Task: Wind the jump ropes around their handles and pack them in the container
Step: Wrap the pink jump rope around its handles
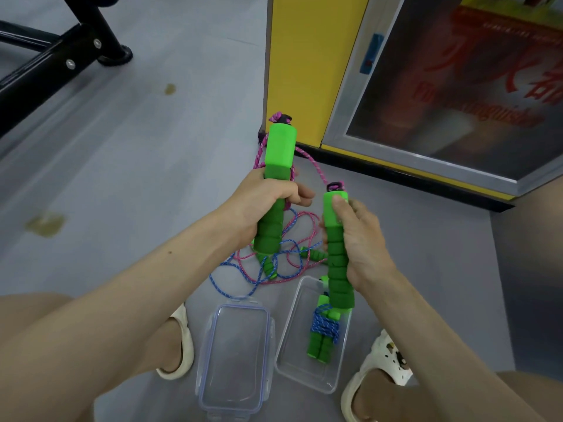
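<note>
My left hand [268, 199] grips one green foam handle [278, 150] upright, and my right hand [362, 239] grips the other green handle [336, 263] beside it. A pink rope [310, 161] runs between the tops of the two handles and hangs down behind them. On the floor below lies a tangle of pink and blue rope [274, 266] with more green handles in it. A clear container [304, 370] holds one bundle of green handles wound with blue rope [324, 327].
The container's clear lid [237, 357] lies flat to its left, between my feet in pale sandals [182, 345]. A yellow cabinet [304, 56] with a glass door stands at the back right. A black metal frame [61, 56] is at the far left.
</note>
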Action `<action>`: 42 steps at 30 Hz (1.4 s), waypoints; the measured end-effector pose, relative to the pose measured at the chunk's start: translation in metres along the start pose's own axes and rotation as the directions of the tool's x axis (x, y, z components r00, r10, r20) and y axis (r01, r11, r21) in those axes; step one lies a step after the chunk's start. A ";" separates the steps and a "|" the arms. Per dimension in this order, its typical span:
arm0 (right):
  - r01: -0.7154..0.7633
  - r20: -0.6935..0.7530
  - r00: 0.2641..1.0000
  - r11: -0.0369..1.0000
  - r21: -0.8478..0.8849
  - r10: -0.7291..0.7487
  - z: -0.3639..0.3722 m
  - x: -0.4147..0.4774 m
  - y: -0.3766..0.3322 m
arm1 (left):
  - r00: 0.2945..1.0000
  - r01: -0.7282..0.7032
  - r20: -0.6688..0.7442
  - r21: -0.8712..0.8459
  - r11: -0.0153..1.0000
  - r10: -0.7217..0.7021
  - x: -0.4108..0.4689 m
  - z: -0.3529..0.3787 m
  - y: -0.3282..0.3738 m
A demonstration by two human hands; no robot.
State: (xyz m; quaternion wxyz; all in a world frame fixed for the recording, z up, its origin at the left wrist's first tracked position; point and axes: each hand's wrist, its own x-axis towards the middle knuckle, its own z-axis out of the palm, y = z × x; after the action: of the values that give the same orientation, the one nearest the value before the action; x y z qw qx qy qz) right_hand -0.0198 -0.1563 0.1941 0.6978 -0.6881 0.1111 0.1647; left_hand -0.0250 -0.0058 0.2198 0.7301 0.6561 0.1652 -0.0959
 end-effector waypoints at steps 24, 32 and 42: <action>-0.448 0.388 0.876 0.784 0.429 0.287 -0.007 -0.004 -0.006 | 0.915 0.300 0.390 -0.495 0.815 -0.100 -0.013 0.006 -0.007; -0.440 0.472 0.871 0.646 0.623 0.138 0.003 -0.006 -0.003 | 0.860 0.393 0.478 -0.398 0.829 -0.179 -0.013 0.002 -0.006; -0.360 0.168 0.932 0.878 0.316 0.321 0.001 0.011 -0.009 | 0.952 0.265 0.120 0.134 0.955 -0.281 -0.006 -0.036 -0.003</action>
State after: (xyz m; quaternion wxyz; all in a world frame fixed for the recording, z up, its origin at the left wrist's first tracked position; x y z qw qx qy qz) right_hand -0.0065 -0.1547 0.1986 0.7717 -0.5160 0.2184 0.3010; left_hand -0.0358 0.0290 0.2157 0.6799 0.6602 0.1976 -0.2505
